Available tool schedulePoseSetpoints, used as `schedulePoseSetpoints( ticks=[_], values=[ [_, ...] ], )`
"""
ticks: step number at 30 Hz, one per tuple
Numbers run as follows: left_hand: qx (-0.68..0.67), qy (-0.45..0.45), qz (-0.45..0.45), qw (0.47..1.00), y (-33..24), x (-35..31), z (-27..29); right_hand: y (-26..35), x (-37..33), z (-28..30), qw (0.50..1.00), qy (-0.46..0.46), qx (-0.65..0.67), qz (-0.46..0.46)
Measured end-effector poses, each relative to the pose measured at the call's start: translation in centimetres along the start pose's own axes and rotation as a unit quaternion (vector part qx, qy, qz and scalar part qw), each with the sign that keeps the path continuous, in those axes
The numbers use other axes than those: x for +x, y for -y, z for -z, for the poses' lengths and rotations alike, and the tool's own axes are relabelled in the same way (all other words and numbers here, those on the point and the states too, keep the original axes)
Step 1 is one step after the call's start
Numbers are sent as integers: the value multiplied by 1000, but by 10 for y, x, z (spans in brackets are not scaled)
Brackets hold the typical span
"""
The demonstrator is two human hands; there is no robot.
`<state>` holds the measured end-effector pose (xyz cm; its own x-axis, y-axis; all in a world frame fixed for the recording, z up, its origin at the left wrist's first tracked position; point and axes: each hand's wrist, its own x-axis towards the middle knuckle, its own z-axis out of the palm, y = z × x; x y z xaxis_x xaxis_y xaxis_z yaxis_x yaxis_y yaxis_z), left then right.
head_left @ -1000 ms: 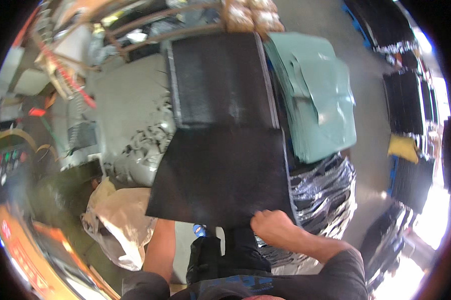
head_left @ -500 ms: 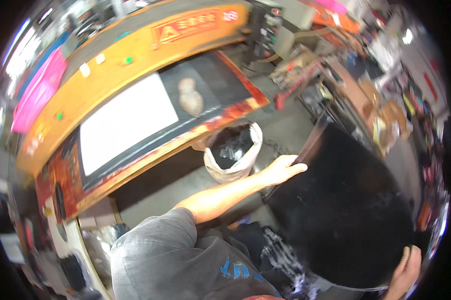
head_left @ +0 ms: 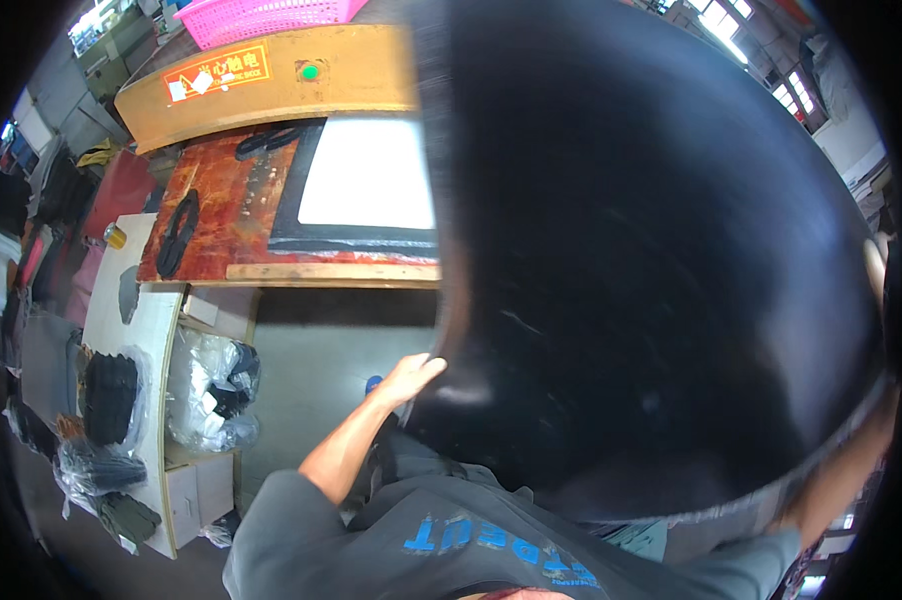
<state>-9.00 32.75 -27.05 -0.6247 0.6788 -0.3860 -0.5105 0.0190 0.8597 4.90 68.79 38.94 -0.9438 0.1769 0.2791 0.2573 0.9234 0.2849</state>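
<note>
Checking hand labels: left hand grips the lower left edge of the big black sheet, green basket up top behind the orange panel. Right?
Not quite. The basket is pink, not green, as the head view shows. The rest holds: the left hand grips the lower left edge of the big black sheet, and the basket sits behind the orange panel.

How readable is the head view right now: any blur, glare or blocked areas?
Head view: the big black sheet fills the right side, its left edge motion-blurred; the white panel is overexposed; fisheye bends the yellow machine top; left hand is sharp.
</note>
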Motion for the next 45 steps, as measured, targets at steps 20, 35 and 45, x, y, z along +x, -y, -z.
schedulePoseSetpoints(
  ticks=[20,35,45],
  values=[
    [18,-364,5,931,-23,-82,213,241,-71,-698,563,187,688,-417],
    [171,-391,47,903,-273,128,291,172,269,-675,698,185,634,-277],
    [153,-378,127,904,-205,74,262,154,164,-632,638,381,609,-277]
  ],
)
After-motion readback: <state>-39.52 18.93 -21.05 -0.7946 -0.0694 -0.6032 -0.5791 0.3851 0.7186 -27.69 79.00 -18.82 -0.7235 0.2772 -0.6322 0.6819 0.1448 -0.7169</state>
